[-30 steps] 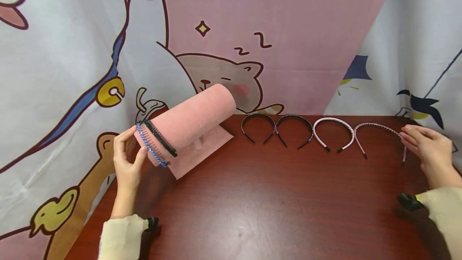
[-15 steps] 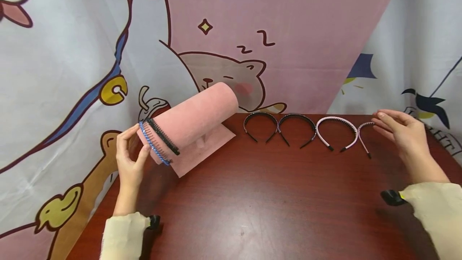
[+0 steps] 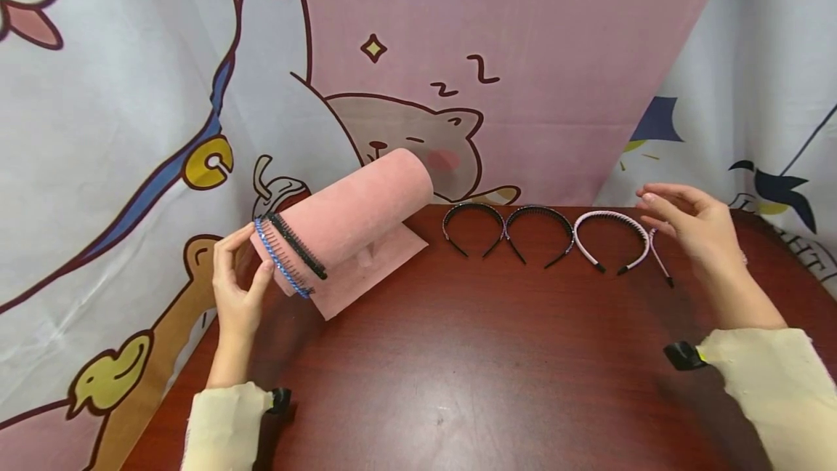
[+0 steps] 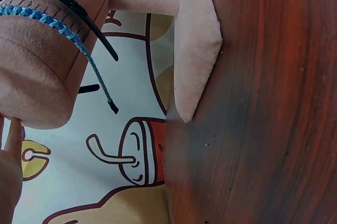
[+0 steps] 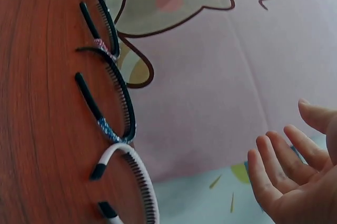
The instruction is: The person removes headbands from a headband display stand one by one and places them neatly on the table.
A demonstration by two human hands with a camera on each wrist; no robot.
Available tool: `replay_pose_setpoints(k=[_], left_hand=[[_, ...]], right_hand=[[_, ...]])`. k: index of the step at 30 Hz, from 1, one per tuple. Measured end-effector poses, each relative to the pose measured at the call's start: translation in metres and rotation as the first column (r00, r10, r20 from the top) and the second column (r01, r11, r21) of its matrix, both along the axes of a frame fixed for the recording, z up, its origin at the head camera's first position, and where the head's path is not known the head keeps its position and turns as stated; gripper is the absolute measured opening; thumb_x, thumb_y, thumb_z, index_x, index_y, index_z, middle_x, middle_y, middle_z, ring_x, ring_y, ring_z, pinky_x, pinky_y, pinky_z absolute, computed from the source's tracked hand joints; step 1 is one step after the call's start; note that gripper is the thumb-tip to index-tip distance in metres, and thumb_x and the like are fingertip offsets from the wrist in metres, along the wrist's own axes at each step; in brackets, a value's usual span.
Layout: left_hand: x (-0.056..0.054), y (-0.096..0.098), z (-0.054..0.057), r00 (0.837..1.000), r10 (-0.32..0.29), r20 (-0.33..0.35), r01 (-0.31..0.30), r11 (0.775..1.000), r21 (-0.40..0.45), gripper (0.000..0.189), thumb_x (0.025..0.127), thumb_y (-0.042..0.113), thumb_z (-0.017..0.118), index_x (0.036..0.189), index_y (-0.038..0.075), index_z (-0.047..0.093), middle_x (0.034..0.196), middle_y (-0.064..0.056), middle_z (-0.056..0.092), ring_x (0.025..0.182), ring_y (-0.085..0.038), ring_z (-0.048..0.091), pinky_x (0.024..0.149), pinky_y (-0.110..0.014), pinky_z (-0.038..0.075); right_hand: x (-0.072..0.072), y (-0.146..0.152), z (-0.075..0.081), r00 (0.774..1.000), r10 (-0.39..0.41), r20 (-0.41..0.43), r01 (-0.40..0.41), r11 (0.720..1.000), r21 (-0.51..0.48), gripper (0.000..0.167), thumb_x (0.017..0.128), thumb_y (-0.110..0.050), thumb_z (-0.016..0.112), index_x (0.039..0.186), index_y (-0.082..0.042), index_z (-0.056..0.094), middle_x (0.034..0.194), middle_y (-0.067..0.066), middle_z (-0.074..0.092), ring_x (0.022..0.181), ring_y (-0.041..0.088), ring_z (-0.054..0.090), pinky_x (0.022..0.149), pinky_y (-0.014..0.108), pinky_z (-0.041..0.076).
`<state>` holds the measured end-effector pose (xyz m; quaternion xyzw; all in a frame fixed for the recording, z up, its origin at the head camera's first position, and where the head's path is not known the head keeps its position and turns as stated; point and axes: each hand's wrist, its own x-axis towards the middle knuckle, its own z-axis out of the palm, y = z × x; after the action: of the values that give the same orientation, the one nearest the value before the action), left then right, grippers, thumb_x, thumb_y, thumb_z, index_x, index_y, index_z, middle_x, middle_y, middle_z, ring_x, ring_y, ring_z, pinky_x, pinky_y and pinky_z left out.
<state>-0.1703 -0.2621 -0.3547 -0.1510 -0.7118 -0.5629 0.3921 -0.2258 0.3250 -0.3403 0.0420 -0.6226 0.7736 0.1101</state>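
A pink, plush-looking roll-shaped headband stand (image 3: 366,195) is at the left of the table, on a short post and flat base (image 4: 197,39). Round its near end sit a blue braided headband (image 3: 277,256) and a black toothed one (image 3: 297,244). My left hand (image 3: 238,293) holds that end, fingers on the far side and thumb on the near side; its fingertips touch the end face in the left wrist view. Over at the right, my right hand (image 3: 700,231) hovers with loosely bent fingers and holds nothing. It partly hides a thin pink headband (image 3: 662,262).
Along the table's back edge, several headbands lie in a row: two dark ones (image 3: 474,206), (image 3: 539,210) and a pale pink-white one (image 3: 607,214). Behind stands a cartoon-printed cloth (image 3: 556,57). The table (image 3: 490,355) is dark reddish wood.
My right hand has moved left from the far end of the thin pink headband to near the pale one. My left hand and the stand have stayed put.
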Motion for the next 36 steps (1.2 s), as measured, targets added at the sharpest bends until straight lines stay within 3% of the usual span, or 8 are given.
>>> replay_pose_setpoints(k=[5, 19, 29, 36], left_hand=[[-0.001, -0.001, -0.001, 1.0, 0.002, 0.005, -0.002, 1.0, -0.001, 0.049, 0.086, -0.001, 0.063, 0.133, -0.009, 0.053, 0.134, -0.014, 0.053, 0.129, -0.016, 0.051, 0.117, -0.027, 0.04], [-0.001, 0.001, 0.0, 1.0, 0.006, -0.002, -0.006, 1.0, -0.002, 0.05, 0.086, 0.001, 0.062, 0.133, -0.011, 0.052, 0.133, -0.014, 0.054, 0.128, -0.017, 0.051, 0.117, -0.027, 0.041], [-0.003, 0.0, -0.001, 1.0, 0.004, -0.014, -0.004, 1.0, -0.001, 0.05, 0.086, 0.003, 0.064, 0.132, -0.013, 0.052, 0.133, -0.009, 0.055, 0.128, -0.018, 0.051, 0.116, -0.025, 0.042], [-0.003, -0.001, -0.002, 1.0, 0.009, -0.012, -0.009, 1.0, 0.006, 0.051, 0.085, 0.003, 0.064, 0.132, -0.012, 0.052, 0.133, -0.011, 0.055, 0.128, -0.017, 0.051, 0.115, -0.025, 0.042]], right_hand=[[-0.002, -0.019, 0.004, 0.998, -0.02, -0.065, 0.023, 0.999, 0.049, 0.021, 0.09, 0.001, 0.066, 0.11, -0.004, 0.071, 0.095, -0.006, 0.078, 0.085, 0.003, 0.073, 0.072, 0.014, 0.06], [-0.003, -0.061, 0.011, 0.99, 0.01, -0.143, 0.012, 0.988, 0.151, 0.026, 0.091, 0.001, 0.066, 0.117, -0.003, 0.07, 0.103, -0.008, 0.076, 0.092, 0.001, 0.071, 0.074, 0.013, 0.059], [-0.001, -0.099, 0.017, 0.982, 0.006, -0.191, 0.038, 0.973, 0.228, 0.025, 0.091, -0.002, 0.067, 0.116, -0.006, 0.071, 0.103, -0.012, 0.075, 0.089, -0.001, 0.07, 0.074, 0.01, 0.057], [-0.001, -0.136, 0.021, 0.971, 0.054, -0.231, 0.006, 0.968, 0.25, 0.025, 0.09, -0.001, 0.068, 0.115, 0.002, 0.068, 0.101, -0.011, 0.075, 0.093, -0.002, 0.07, 0.078, 0.009, 0.056]])
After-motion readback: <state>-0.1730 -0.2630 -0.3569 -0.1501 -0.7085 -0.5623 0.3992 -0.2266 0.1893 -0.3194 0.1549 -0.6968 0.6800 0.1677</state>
